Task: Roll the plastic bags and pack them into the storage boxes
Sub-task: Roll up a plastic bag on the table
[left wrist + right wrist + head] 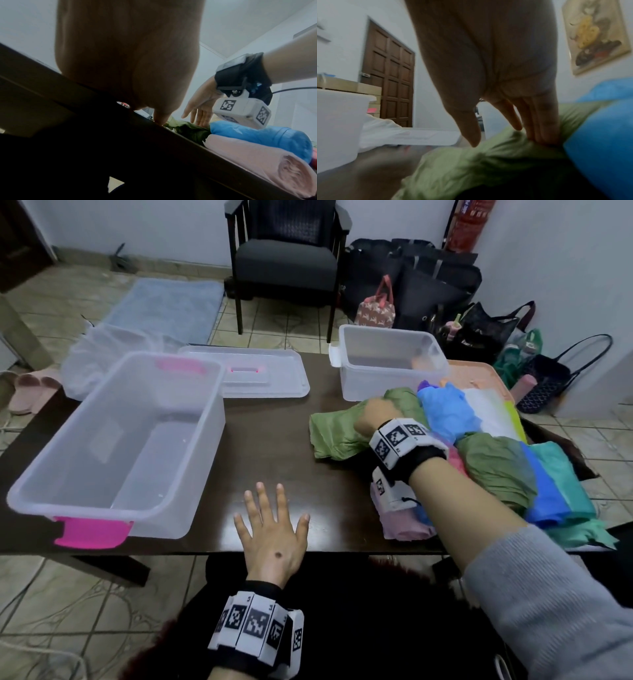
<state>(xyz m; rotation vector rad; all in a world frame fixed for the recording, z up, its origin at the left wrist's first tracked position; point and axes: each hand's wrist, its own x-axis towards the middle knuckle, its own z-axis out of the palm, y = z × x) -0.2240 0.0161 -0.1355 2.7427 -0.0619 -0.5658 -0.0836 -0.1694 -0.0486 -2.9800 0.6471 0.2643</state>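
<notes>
Straight fingers (537, 121) of the right hand (375, 416) pressed down onto the green plastic bag (337, 433), thumb apart from them, nothing gripped. Bag lying crumpled on the dark table (274, 440) at the right, against a pile of rolled blue, pink and green bags (548, 484). Left hand (272, 529) flat on the near table edge, fingers spread wide. Pink-handled storage box (116, 446) at left, second clear box (390, 361) at far right
</notes>
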